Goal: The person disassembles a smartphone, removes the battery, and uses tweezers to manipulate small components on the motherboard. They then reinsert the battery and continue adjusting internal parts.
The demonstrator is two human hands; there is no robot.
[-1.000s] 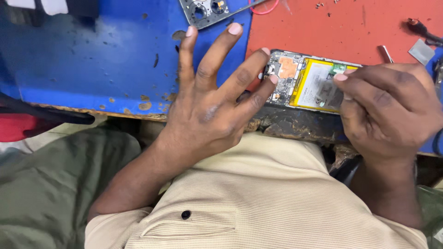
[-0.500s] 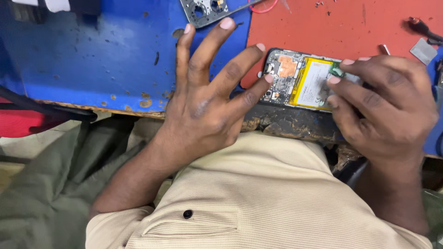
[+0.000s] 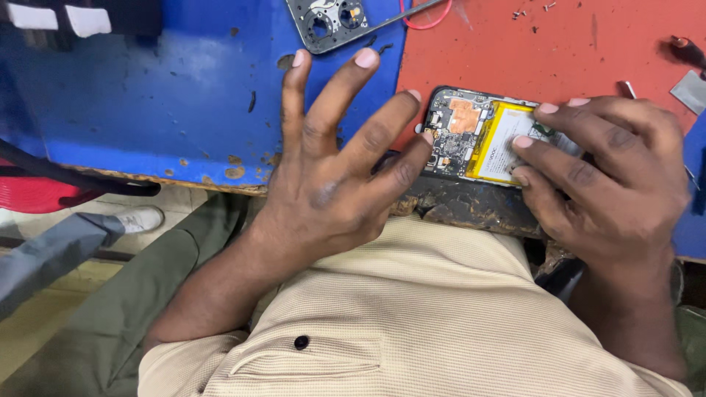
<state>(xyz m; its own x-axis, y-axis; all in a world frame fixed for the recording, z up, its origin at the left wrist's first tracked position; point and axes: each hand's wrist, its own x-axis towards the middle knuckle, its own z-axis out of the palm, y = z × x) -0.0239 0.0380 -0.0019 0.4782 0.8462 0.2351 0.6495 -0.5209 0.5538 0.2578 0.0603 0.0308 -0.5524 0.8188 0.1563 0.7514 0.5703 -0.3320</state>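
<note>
Right hand [image 3: 610,184] slid onto opened phone [image 3: 478,136], left hand [image 3: 331,176] bracing

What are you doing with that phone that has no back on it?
A person is working on an opened phone lying near the edge of a red and blue table. The left hand has its fingers spread, with two fingertips steadying the phone's left end. The right hand rests its fingertips on the yellow battery. Beside the battery you can see the circuit board. A grey phone frame piece lies farther back.

chipped painted bench [image 3: 184,110], glossy yellow battery [image 3: 500,143].
</note>
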